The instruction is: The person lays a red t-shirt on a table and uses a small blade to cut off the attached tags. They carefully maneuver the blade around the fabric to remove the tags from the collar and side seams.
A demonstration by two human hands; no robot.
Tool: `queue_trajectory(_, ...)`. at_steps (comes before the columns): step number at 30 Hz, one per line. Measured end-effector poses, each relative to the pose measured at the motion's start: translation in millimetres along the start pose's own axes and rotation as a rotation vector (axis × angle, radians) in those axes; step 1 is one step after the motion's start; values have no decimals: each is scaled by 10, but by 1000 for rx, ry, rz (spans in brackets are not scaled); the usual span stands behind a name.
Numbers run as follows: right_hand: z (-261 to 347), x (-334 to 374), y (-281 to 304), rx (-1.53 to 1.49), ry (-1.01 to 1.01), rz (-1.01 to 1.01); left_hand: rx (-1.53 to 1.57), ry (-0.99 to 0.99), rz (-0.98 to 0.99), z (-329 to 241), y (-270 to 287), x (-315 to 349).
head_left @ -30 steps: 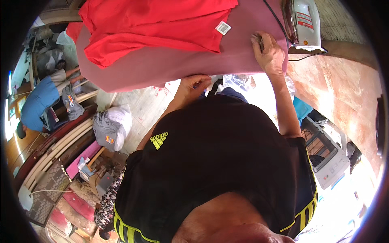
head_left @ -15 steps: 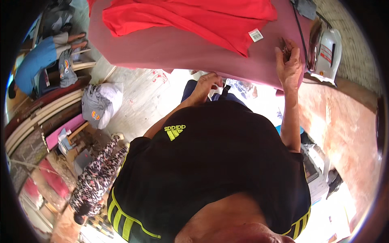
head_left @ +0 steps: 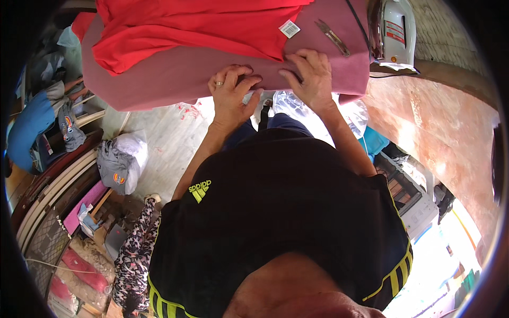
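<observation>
A red garment (head_left: 185, 32) lies across the mauve padded ironing table (head_left: 148, 91), with a white tag (head_left: 289, 28) at its right end. My left hand (head_left: 232, 96), a ring on one finger, rests at the table's near edge, fingers loosely bent and apart, holding nothing I can see. Just below the garment's right corner is my right hand (head_left: 313, 82), fingers spread over the cloth cover and nothing in its grasp. A pair of thread snips (head_left: 334, 38) lies on the cover beyond the right hand, right of the tag.
A white iron or similar appliance (head_left: 396, 34) stands past the table's right edge, with a dark cord (head_left: 358, 18) alongside. Grey cloth in a bag (head_left: 119, 164) sits on the floor at left. One person in blue (head_left: 34, 127) and another in patterned clothes (head_left: 135, 254) are nearby.
My right hand has let go of the snips and moved left and nearer to me. My left hand has risen from below the edge onto the table. The view has shifted right.
</observation>
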State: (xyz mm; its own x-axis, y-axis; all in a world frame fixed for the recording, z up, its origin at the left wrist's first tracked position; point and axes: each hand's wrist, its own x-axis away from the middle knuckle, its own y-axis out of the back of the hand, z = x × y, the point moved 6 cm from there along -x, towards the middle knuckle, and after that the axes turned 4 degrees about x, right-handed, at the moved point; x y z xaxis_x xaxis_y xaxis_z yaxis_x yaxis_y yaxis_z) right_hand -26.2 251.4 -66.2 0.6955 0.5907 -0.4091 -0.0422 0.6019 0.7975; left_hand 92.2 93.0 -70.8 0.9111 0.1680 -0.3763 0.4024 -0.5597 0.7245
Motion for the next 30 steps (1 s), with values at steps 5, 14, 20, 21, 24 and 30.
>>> queue_trajectory(5, -95, -34, 9, -311, -2, 111, 9, -11, 25, 121, -83, -25)
queue_trajectory(14, -254, 73, 446, -389, -203, 775, 67, 9, -7, 237, 295, 221)
queue_trajectory(20, 341, -675, 19, -200, 202, 239, -156, 199, -151, 526, 715, -3)
queue_trajectory(21, 357, -666, -141, -165, 243, 287, -151, 221, -130, 658, 738, 3)
queue_trajectory(24, 402, -688, -217, -141, 244, 346, 4, 163, -173, 1052, 932, 121)
queue_trajectory(30, 150, -849, -232, -168, 257, 433, -383, 110, -291, 1387, 1650, -403)
